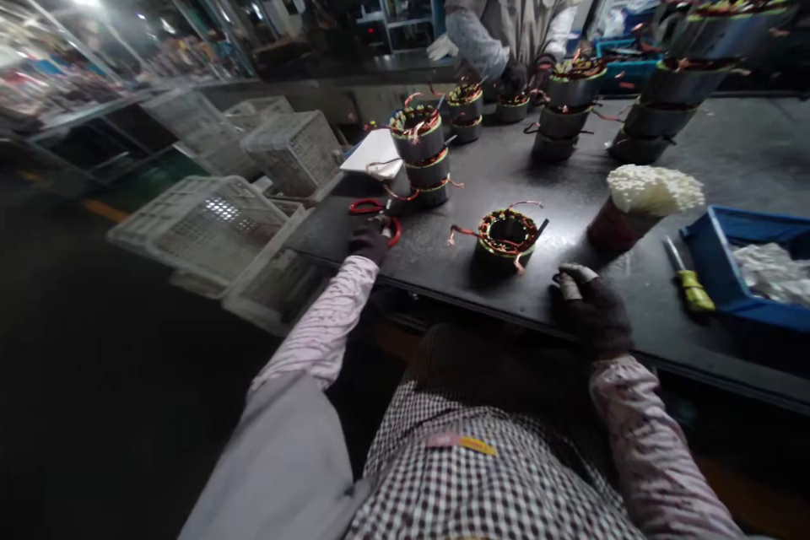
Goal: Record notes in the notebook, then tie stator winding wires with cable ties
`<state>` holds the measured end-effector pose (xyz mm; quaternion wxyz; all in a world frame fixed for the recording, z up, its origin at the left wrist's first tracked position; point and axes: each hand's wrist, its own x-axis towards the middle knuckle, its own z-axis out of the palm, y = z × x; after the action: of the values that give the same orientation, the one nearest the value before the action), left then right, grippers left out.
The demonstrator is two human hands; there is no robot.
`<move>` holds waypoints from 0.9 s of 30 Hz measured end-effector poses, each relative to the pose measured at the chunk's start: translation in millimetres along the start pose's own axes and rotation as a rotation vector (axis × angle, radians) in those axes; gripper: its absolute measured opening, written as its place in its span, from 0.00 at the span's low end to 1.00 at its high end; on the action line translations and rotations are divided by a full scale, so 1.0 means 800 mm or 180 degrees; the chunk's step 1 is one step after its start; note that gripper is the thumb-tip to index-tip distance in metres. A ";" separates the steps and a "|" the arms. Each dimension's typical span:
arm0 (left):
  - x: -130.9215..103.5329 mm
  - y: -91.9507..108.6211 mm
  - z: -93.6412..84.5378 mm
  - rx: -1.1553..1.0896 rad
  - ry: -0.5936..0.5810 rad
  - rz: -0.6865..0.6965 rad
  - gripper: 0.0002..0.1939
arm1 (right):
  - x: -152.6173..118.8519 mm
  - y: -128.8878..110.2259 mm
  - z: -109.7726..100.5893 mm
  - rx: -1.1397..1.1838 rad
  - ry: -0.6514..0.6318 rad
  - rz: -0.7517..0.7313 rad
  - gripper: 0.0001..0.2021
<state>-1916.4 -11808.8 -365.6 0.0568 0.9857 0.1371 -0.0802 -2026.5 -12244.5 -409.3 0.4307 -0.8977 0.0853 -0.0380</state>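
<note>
My left hand (369, 240), in a dark glove, is at the table's left front edge with its fingers closed at the red-handled scissors (395, 231). The glove partly covers the scissors. My right hand (593, 308) rests at the front edge, gloved with pale-wrapped fingertips; its fingers are curled, and I see nothing in them. Between my hands stands a single motor stator (506, 238), a ring with copper windings and loose red leads. Behind the scissors rises a stack of stators (427, 160) with wires hanging out.
A red cup of white sticks (623, 224), a yellow-handled screwdriver (694, 288) and a blue bin (715, 257) with clear bags are to the right. More stator stacks (563, 114) stand behind. Across the table a co-worker (484, 25) handles a stator. Plastic crates (208, 224) lie left.
</note>
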 end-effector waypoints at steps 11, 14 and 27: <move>-0.097 0.123 0.038 -0.0684 0.0917 0.0634 0.24 | -0.012 0.028 0.001 -0.0448 0.0265 -0.0743 0.26; -0.098 0.105 0.039 -0.0604 0.0770 0.0642 0.23 | -0.036 0.016 0.016 -0.0601 0.0288 -0.1219 0.23; -0.112 0.077 0.093 -0.3500 0.1568 0.0204 0.20 | -0.007 -0.160 0.151 -0.1358 -0.1125 -0.1458 0.24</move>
<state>-1994.6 -11900.6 -417.4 0.5271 0.8050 0.1378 0.2348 -1999.2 -12072.4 -385.3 0.2220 -0.9559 -0.1878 0.0410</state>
